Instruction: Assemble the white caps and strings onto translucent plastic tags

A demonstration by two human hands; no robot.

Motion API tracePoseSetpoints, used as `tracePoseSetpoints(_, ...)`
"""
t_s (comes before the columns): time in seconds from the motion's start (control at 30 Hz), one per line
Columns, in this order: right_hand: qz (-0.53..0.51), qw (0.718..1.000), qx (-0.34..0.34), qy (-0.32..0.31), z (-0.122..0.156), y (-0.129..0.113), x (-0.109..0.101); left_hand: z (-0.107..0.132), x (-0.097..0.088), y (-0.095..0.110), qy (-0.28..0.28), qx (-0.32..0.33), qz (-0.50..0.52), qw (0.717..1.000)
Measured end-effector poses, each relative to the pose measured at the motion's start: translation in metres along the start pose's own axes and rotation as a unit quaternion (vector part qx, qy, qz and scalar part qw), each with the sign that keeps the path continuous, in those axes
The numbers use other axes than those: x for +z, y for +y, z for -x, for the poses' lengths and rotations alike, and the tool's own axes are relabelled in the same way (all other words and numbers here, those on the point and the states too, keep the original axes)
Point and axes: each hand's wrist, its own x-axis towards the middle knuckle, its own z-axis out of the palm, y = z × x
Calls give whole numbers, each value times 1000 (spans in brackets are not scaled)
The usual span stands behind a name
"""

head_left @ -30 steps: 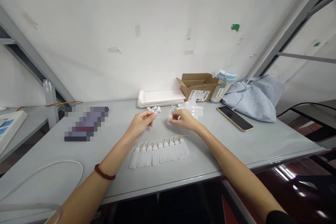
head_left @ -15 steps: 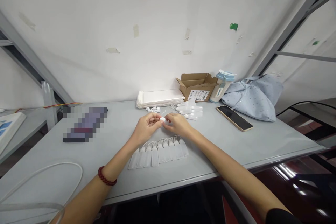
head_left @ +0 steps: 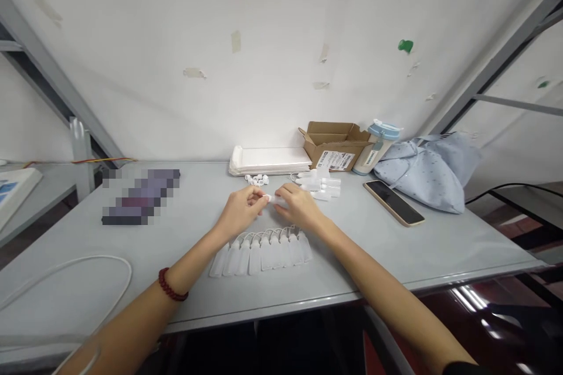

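My left hand (head_left: 243, 210) pinches a small white cap (head_left: 267, 198) between thumb and fingertips. My right hand (head_left: 301, 208) is closed on a small translucent plastic bottle (head_left: 277, 200), mostly hidden by the fingers. Cap and bottle neck meet between the two hands; whether they are joined I cannot tell. Just in front, several like bottles (head_left: 255, 259) lie side by side in a row, with thin white loops at their tops. Behind my hands sit loose white caps (head_left: 258, 179) and a pile of further bottles (head_left: 328, 187).
A stack of white envelopes (head_left: 272, 159) lies by the wall, beside an open cardboard box (head_left: 336, 149). A blue-lidded cup (head_left: 373, 149), a light blue cloth bag (head_left: 424, 173) and a phone (head_left: 393, 203) are at the right. A pixelated dark object (head_left: 143, 196) and a white cable (head_left: 127, 281) are left.
The view has shifted slightly. My right fingers now lie along the translucent bottle, and more of it shows beside the cap. The row of bottles stays put.
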Motion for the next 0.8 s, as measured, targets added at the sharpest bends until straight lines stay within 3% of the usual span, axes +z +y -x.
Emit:
tracePoseSetpoints(0.1, -1, 1000, -7, 23, 0, 4, -4, -2, -1, 0, -16, -28, 68, 997)
tracePoseSetpoints(0.37, -30, 997, -23, 68, 1, 4, -9, -1, -3, 10, -7, -88, 118, 989)
tracePoseSetpoints(0.8, -13, 995, -7, 97, 6, -6, -3, 3, -3, 14, 0, -88, 108, 990)
